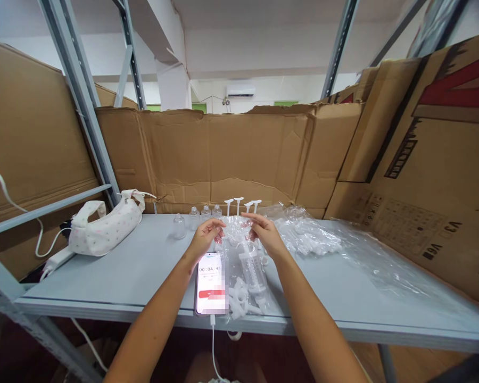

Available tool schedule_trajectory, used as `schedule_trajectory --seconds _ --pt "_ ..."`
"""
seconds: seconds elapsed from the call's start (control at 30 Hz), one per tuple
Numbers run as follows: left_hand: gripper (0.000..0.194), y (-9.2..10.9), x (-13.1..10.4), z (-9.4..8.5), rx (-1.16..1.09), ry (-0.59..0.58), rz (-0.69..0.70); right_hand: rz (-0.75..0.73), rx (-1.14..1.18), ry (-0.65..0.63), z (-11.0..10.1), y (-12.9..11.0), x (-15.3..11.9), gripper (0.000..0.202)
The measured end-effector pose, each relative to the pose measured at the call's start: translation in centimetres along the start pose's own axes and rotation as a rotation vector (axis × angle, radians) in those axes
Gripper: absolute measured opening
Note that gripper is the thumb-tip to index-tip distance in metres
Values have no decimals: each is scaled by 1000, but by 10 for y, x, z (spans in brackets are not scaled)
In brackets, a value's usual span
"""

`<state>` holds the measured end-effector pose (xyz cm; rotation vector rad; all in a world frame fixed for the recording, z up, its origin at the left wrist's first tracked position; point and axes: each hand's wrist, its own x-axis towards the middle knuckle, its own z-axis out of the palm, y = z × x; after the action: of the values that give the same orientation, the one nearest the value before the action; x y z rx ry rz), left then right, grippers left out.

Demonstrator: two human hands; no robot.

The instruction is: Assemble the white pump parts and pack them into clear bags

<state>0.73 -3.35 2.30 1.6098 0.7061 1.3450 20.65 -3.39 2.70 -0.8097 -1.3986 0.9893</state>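
My left hand [208,235] and my right hand [263,231] pinch the upper part of a clear plastic bag [243,266] from either side. Inside the bag, white plastic parts [239,299] lie at the bottom, below a clear ribbed piece. A phone [211,284] showing a timer lies left of the bag, with a white cable at its lower end. Several clear bottles [194,217] stand beyond my left hand. Several white T-shaped pieces [238,205] stand upright behind the bag.
Clear plastic packaging with white parts [311,234] lies to the right, beside a flat plastic sheet [383,266]. A white patterned bag [107,229] and a power strip [59,260] are at the left. Cardboard [231,154] walls the back and sides of the grey table [143,276].
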Motion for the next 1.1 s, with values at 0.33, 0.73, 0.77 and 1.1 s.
schedule_trajectory --seconds 0.33,0.73,0.77,1.1 --pt "22 6 -4 0 68 6 80 20 75 -32 -3 -6 -2 31" --pt "24 -5 1 -1 110 88 16 41 -146 -24 -7 -1 0 27" --pt "25 -5 1 -1 96 83 15 38 -136 -19 -8 -1 0 27" --pt "20 -2 -1 0 165 33 52 26 -102 22 -4 3 2 28"
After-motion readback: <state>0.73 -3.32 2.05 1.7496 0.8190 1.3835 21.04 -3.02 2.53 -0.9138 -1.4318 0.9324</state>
